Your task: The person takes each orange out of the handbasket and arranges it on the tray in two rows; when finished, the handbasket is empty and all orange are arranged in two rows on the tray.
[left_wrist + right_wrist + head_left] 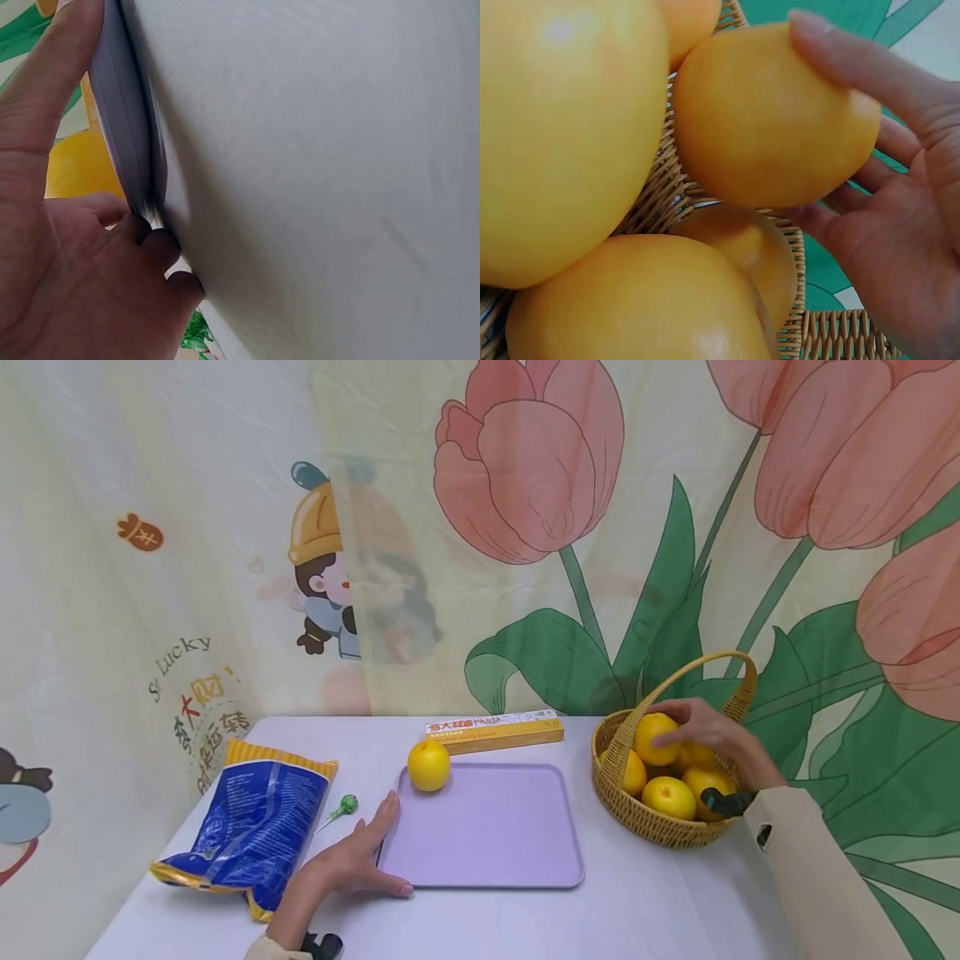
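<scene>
Yellow fruit [654, 735] held in R hand [707, 731] fingers at wicker basket [645, 825]; L hand [352, 862], fingers wide, touching purple tray [487, 827] at L edge.

Yellow fruit [649, 732], lilac tray [483, 827], tan basket [637, 821].

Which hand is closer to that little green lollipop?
The left hand: it is just beside the green lollipop, touching the tray. The right hand is across the tray, over the basket, holding a yellow fruit.

beige sleeves [821, 868], black wrist cameras [726, 802]
</scene>
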Tool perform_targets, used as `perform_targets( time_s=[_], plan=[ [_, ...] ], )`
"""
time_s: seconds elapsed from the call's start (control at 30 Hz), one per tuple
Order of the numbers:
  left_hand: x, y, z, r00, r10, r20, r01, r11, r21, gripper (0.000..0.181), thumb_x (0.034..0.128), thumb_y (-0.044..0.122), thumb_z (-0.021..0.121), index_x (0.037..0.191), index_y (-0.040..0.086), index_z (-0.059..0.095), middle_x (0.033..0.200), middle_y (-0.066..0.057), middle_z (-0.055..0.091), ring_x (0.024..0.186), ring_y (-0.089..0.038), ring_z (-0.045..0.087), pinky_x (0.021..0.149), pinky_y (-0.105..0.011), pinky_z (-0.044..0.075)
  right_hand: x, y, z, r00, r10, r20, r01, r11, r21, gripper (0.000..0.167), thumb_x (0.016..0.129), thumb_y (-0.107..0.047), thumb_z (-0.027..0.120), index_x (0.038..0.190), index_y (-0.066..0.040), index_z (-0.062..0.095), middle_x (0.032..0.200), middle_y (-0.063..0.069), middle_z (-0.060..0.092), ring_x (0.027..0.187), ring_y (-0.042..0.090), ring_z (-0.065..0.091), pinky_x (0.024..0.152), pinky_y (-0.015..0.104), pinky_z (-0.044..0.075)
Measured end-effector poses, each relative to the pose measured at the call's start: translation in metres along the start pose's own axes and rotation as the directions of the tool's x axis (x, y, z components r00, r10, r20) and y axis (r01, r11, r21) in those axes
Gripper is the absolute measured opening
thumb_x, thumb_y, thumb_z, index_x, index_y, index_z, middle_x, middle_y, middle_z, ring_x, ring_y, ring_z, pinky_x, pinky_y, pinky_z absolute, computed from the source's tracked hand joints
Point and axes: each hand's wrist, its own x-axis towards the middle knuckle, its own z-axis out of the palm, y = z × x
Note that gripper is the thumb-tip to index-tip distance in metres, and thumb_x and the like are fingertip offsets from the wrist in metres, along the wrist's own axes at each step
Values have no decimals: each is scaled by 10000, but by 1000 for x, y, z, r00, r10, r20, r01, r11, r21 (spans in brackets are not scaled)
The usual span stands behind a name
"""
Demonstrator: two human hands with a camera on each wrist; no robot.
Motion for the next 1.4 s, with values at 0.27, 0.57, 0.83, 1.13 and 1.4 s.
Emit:
perform_targets(
  time_s=[0.27, 0.57, 0.83, 1.13, 1.4],
  plan=[
    [-1, 1, 0, 1000, -6, -3, 6, 1000, -6, 1490, 695, 427, 1024, 1735, 80, 15, 1788, -215, 38, 1574, -638, 43, 1267, -758, 84, -11, -11, -5, 999, -8, -53, 12, 996, 86, 665, 976, -183, 807, 1518, 83, 530, 1358, 198, 699, 1080, 154, 685, 942, 281, 590],
    [-1, 1, -1, 1000, -3, -5, 3, 1000, 4, 1496, 693, 434, 1025, 1736, 86, 11, 1791, -211, 35, 1580, -629, 47, 1270, -755, 89, -51, -23, -11, 973, -221, -61, 229, 955, 187, 486, 963, 15, 726, 1439, -8, 628, 1220, -94, 751, 1026, 157, 739, 878, 283, 647],
    [-2, 1, -1, 1000, -1, -3, 1, 1000, -1, 1489, 700, 422, 1025, 1736, 84, 10, 1793, -208, 22, 1579, -633, 42, 1269, -757, 84, -83, -42, -15, 870, -491, 41, 463, 845, 267, 600, 883, 137, 686, 1434, -98, 670, 1361, -11, 739, 1081, 185, 739, 899, 304, 650],
    [-2, 2, -1, 1000, 1, -4, -1, 1000, -6, 1484, 697, 410, 1028, 1739, 88, 21, 1799, -204, 14, 1579, -636, 30, 1265, -761, 74, -90, -84, 0, 726, -685, 65, 635, 704, 318, 689, 773, 196, 726, 1439, 128, 563, 1444, 194, 666, 1238, 240, 690, 984, 310, 618],
    [-1, 1, 1, 1000, 3, -6, -3, 1000, -5, 1489, 687, 411, 1032, 1739, 86, 30, 1798, -200, 15, 1579, -634, 31, 1267, -758, 79, -79, -132, 49, 783, -622, -14, 605, 755, 253, 641, 805, 77, 847, 1412, 26, 644, 1380, 72, 729, 1140, 225, 725, 948, 331, 632]
  ],
)
